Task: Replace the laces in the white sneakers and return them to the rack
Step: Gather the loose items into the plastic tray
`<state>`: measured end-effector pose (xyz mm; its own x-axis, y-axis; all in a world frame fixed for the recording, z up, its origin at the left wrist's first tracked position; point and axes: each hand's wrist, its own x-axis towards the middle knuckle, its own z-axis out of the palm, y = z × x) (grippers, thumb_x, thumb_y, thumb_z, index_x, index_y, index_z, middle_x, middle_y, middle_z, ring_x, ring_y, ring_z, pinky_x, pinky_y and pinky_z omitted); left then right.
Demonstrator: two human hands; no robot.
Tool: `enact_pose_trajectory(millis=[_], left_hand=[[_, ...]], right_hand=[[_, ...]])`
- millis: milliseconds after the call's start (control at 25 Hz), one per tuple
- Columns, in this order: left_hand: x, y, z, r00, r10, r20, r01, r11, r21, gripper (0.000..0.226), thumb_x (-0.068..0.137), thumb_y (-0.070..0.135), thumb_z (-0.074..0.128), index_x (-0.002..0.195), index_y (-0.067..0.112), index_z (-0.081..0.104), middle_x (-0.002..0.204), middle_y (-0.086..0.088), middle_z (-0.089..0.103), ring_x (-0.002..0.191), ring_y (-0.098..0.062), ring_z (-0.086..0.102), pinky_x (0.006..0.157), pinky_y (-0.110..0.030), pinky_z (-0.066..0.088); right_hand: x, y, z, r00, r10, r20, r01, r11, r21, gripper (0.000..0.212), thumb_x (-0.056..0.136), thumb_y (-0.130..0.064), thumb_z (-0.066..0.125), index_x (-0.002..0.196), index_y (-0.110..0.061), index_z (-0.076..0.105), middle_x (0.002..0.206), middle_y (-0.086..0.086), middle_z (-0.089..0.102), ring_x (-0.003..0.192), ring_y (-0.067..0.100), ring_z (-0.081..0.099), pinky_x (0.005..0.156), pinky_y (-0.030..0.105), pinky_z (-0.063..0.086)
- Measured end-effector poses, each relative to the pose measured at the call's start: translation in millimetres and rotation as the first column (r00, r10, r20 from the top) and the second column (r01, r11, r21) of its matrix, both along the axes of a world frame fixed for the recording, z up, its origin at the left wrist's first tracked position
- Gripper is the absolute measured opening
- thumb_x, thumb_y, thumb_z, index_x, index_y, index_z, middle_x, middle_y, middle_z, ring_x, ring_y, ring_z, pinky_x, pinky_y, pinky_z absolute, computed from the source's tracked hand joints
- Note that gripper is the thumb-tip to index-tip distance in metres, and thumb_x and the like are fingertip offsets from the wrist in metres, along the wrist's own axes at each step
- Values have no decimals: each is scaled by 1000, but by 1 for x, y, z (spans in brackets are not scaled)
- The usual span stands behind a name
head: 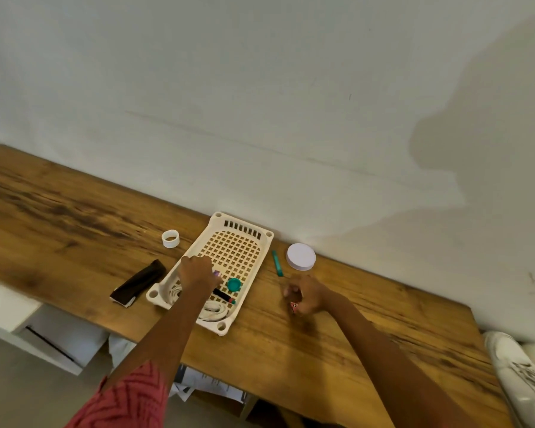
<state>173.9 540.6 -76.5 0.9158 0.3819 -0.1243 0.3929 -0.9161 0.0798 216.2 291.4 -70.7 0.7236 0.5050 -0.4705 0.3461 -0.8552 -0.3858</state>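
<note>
1. Two white sneakers lie at the far right end of the wooden table, well apart from both my hands. One shows dark laces on its top, so I judge the lacing work is not finished, maybe not started.
2. My left hand is inside the cream basket, above a coiled white lace that lies at the near end. The fingers are curled downward; I cannot tell if they pinch something.
3. My right hand rests on the table, right of the basket. It is loosely closed around a small reddish object; what this is, I cannot say.
4. In the basket I see also a teal cap and a dark tube.
5. What is left, in my judgement: to take out the white lace, bring it to the sneakers, remove the old laces, thread the new ones, and carry the pair to the rack, which is not visible here.
</note>
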Motion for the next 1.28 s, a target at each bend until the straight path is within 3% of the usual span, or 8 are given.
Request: enact_pose_trajectory(millis=[160,320,480,680,920,1040,1160,1280], left_hand=[[-5,3,2,1000,10,-5,-10,1000,-29,44,88,47,58,120,18,51,119,-2,60,115,-18,51,94,-27,42],[-6,13,4,1000,26,-10,-27,993,-113,46,86,45,61,121,17,50,121,-3,59,113,-18,53,92,-27,45],[-7,14,4,996,88,4,-86,980,-181,56,82,43,67,125,16,43,123,-4,56,116,-20,51,93,-31,47],[-13,18,-1,982,186,43,-171,957,-235,64,78,43,71,126,16,38,124,-7,52,117,-22,51,89,-33,50],[-15,22,-2,978,204,37,-192,957,-216,72,74,49,72,127,15,38,127,-7,51,121,-23,47,89,-35,49],[-16,18,3,973,222,61,-199,945,-259,75,72,54,72,127,15,38,124,-7,52,118,-23,49,88,-35,49],[-19,13,5,970,226,86,-195,941,-277,73,74,55,70,126,14,39,124,-7,52,117,-22,50,89,-34,48],[-16,15,2,972,204,114,-177,961,-212,71,76,58,66,126,14,41,125,-8,52,119,-23,47,94,-36,47]], right_hand=[[2,13,0,996,-79,41,77,996,35,20,78,-11,64,98,-13,63,91,0,60,89,17,58,70,22,44],[10,41,14,919,-212,332,141,964,224,22,81,-18,64,102,-11,64,97,5,68,80,12,55,68,24,46],[8,106,18,933,-301,197,168,848,502,14,83,-15,68,91,-12,56,101,0,66,84,9,59,61,9,46],[3,173,-16,923,-351,156,211,803,557,12,82,-14,70,92,-9,64,98,7,68,85,13,59,79,25,49],[6,175,-14,933,-324,155,197,822,534,20,86,-19,65,103,-10,64,104,6,67,91,16,61,80,27,49],[7,138,-13,784,-529,324,310,786,534,19,95,-24,51,104,-11,61,102,4,66,92,18,63,77,30,53],[12,89,-25,677,-594,435,499,805,321,25,97,-21,45,117,-12,58,115,6,61,109,22,56,80,32,50],[14,71,-35,699,-554,453,563,816,129,32,98,-20,45,126,-9,53,124,10,57,116,25,51,90,36,50]])
